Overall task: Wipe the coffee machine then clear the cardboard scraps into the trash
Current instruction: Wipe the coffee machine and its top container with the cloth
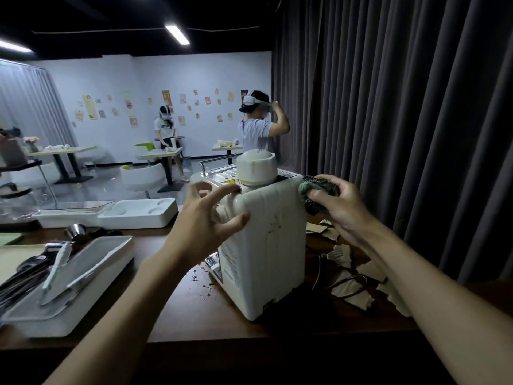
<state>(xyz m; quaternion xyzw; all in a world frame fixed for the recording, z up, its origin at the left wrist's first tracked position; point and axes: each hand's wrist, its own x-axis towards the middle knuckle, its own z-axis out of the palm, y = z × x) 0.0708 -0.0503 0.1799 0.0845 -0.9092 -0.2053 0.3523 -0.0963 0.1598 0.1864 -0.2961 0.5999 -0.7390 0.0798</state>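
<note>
The white boxy plastic coffee machine (266,245) stands mid-way along the brown wooden table (194,315). The right hand (341,207) grips a bunched grey-green knitted cloth (319,187) against its top right corner. The left hand (205,218), fingers spread and holding nothing, braces the left side. It would be best to brace firmly and wipe down over the brown specks (274,226) on the near face, sparing the torn pale cardboard scraps (349,273) to the right.

Dim interior lit by ceiling strip lights (177,34); the far wall (138,79) is bright, the near counter (194,315) shadowed. Wide-angle distortion bows the curtain (388,107) towards the edges. The left hand (205,218) shows slight motion blur.
</note>
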